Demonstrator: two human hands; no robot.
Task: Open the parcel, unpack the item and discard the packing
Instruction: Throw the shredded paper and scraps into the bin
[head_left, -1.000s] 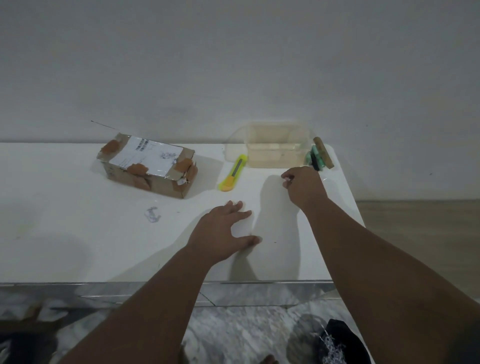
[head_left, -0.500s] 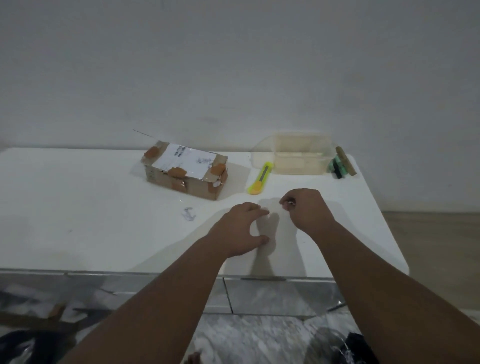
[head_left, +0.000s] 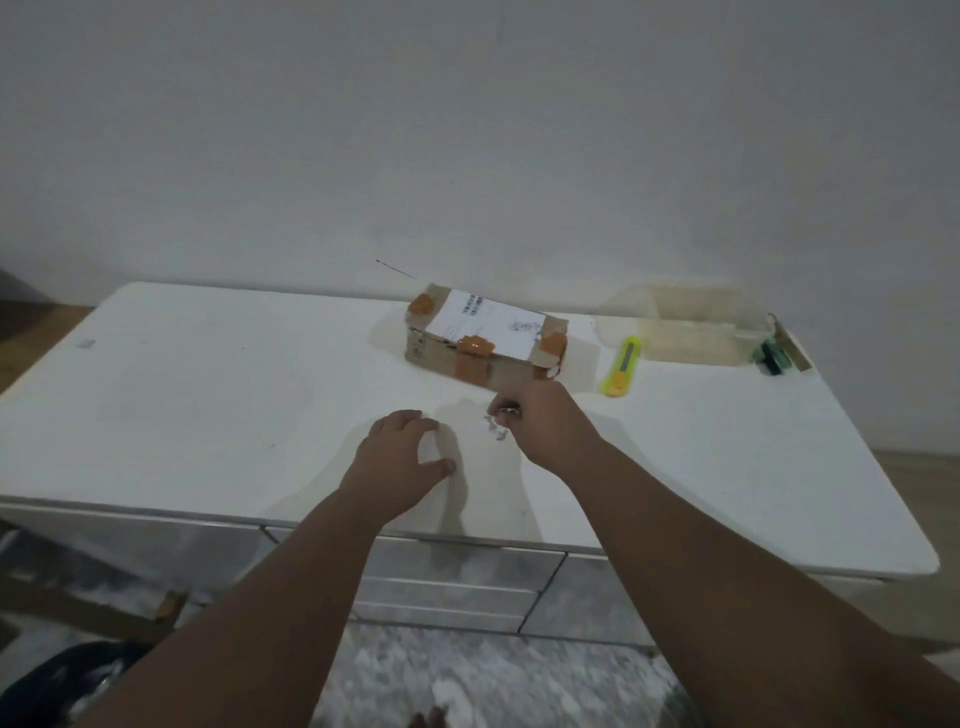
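The cardboard parcel, patched with brown tape and bearing a white label, lies closed toward the back of the white table. A yellow utility knife lies just to its right. My right hand is in front of the parcel with curled fingers, pinching something small and pale at its fingertips. A small crumpled scrap lies on the table right under those fingertips. My left hand rests on the table to the left, fingers bent, thumb spread, holding nothing.
A clear plastic container stands at the back right, with a green and black item and a wooden strip beside it. Mirrored drawers sit below the table's front edge. A dark bag lies on the floor at lower left.
The view has swung left, so the parcel now sits near centre. My right hand has moved left from near the container to the scrap before the parcel. My left hand's fingers have curled slightly.
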